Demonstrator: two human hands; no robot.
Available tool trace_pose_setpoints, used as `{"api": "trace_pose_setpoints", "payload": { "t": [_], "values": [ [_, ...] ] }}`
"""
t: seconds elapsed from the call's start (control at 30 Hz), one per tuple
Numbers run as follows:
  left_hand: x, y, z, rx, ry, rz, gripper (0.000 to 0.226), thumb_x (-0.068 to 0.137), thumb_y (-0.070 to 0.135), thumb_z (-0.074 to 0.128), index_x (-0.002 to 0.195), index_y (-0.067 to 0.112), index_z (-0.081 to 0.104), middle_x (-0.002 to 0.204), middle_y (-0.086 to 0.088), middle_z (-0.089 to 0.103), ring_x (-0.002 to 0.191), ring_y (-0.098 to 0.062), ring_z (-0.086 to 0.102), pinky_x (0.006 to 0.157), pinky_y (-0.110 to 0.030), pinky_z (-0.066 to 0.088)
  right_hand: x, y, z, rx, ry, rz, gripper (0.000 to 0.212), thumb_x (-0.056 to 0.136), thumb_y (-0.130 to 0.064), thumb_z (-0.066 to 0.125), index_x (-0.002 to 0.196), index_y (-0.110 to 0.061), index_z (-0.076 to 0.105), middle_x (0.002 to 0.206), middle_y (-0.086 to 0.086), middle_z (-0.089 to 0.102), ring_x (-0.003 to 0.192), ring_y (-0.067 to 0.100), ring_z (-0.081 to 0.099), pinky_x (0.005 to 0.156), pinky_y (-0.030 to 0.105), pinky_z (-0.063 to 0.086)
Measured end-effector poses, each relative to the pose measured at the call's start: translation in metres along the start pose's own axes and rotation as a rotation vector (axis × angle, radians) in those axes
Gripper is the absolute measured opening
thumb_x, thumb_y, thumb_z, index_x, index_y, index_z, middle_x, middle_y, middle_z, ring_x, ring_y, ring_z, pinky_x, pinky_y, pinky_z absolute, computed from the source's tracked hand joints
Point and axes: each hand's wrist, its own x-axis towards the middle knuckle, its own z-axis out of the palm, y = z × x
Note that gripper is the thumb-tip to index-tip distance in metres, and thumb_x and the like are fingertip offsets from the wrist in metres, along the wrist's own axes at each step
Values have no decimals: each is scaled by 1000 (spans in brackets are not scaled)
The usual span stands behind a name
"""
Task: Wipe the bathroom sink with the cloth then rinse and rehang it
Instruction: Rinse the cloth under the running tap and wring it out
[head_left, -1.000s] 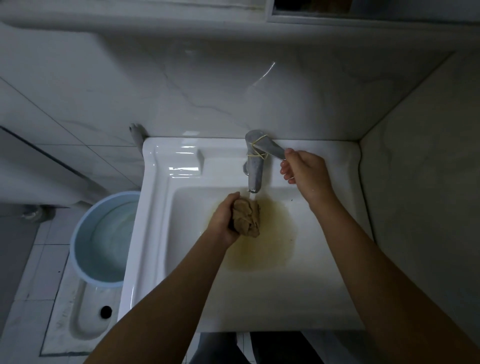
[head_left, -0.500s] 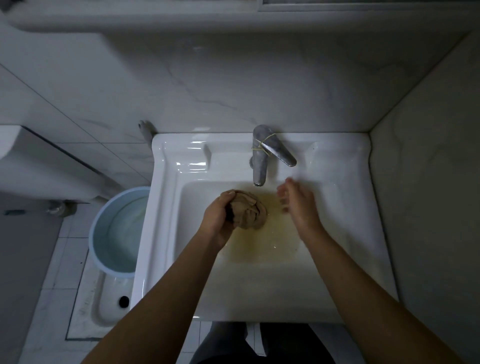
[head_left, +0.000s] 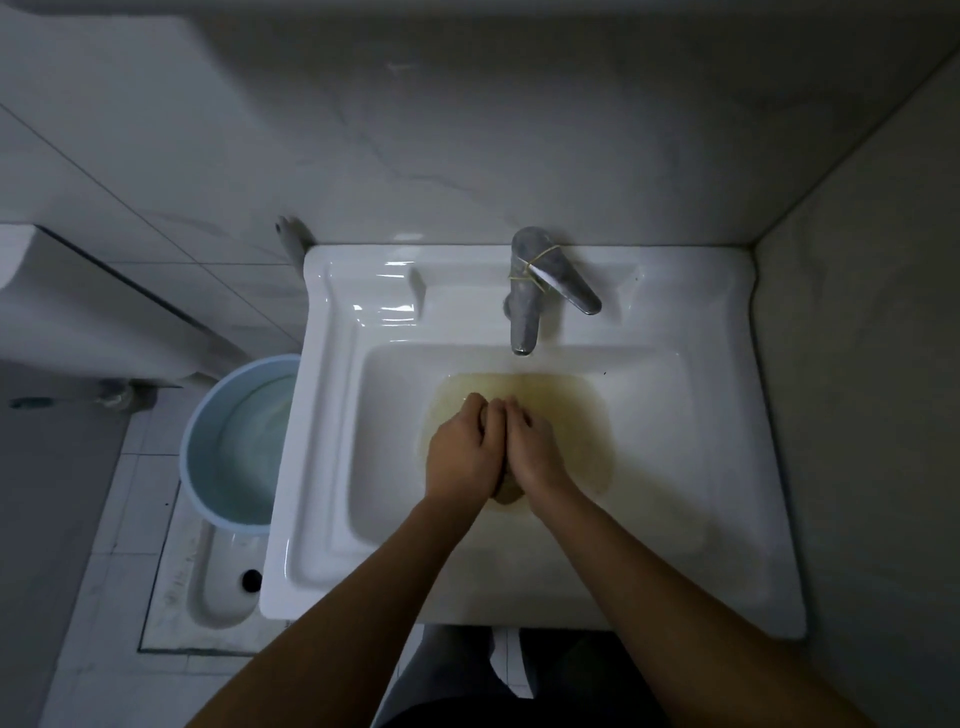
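Sink (head_left: 322, 519), yellowish water (head_left: 571, 415), left hand (head_left: 462, 457), right hand (head_left: 535, 452) round cloth (head_left: 508, 493) (half-hidden)

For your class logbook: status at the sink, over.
Both gripping cloth: left hand, right hand. Cloth bunched, mostly hidden, over murky water in sink. Nothing blocking; tap clear of hands.

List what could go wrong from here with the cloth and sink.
1. The left hand and right hand squeeze the cloth over yellowish water pooled in the sink; it could dip in and get dirty again.
2. No stream shows at the faucet, so the cloth may be wrung without a clean rinse.
3. The pool may leave a film on the wiped sink if not flushed.
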Motion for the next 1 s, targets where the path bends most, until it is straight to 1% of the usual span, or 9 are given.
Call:
{"api": "trace_pose_setpoints", "payload": {
  "t": [0.1, 0.2, 0.37, 0.47, 0.53, 0.6, 0.77, 0.9, 1.0],
  "values": [
    [5, 0, 6, 29, -3, 23, 45, 104, 40, 39, 74, 14, 59, 65, -2, 63, 62, -18, 61, 58, -32, 43, 2, 1, 0, -45, 69, 15, 48, 104, -39, 38, 99, -4, 70, 88, 11, 71, 79, 25, 66, 64, 30, 49],
    [7, -4, 12, -88, -68, -52, 50, 104, 42, 41, 74, 9, 65, 66, -4, 64, 64, -20, 62, 64, -37, 49, 6, 2, -6, -88, 67, 3, 49, 103, -37, 39, 95, 1, 70, 84, 16, 71, 75, 28, 66, 63, 31, 48],
    [16, -1, 2, -480, -132, -449, 51, 91, 49, 64, 97, -1, 66, 84, -11, 71, 74, -21, 69, 75, -41, 59, 9, -7, -19, -63, -15, -12, 38, 102, -39, 45, 93, -10, 68, 83, 5, 70, 76, 18, 66, 65, 27, 48],
    [22, -9, -14, -656, -341, -591, 54, 83, 51, 74, 108, 4, 66, 100, -12, 76, 91, -28, 74, 80, -42, 63, 14, -4, -30, 48, -93, -12, 23, 99, -32, 55, 108, -14, 66, 106, 10, 71, 93, 24, 69, 73, 33, 55],
    [23, -12, -23, -684, -401, -574, 35, 87, 35, 75, 100, 5, 66, 96, -15, 74, 90, -31, 72, 80, -43, 62, 14, -1, -37, 113, -133, -13, 27, 96, -25, 62, 121, -16, 61, 115, 6, 68, 99, 23, 69, 70, 34, 59],
    [26, -14, -28, -646, -348, -527, 24, 87, 25, 76, 96, 6, 64, 94, -18, 72, 89, -32, 70, 87, -50, 60, 13, -1, -42, 80, -111, -53, 30, 94, -18, 64, 124, -17, 61, 113, 4, 68, 95, 21, 70, 70, 32, 61],
    [32, -3, -38, -637, -279, -464, 16, 89, 25, 73, 91, 14, 61, 88, -12, 72, 83, -26, 68, 79, -42, 56, 6, -6, -47, -190, 8, -296, 15, 91, -27, 70, 101, -18, 66, 85, 2, 69, 70, 14, 63, 59, 26, 50],
    [37, 15, -46, -703, -288, -422, 20, 90, 30, 69, 97, 12, 64, 87, -8, 69, 82, -23, 65, 77, -38, 52, -14, -28, -41, -136, -198, -282, 19, 87, -28, 76, 89, -17, 61, 68, -3, 60, 48, 4, 53, 47, 20, 43],
    [39, 29, -48, -696, -233, -365, 21, 88, 28, 68, 96, 8, 64, 86, -4, 67, 81, -19, 65, 71, -34, 53, -22, -38, -37, -55, -282, -218, 10, 89, -22, 74, 88, -20, 64, 64, -9, 62, 49, 4, 51, 54, 24, 43]
  ]
}}
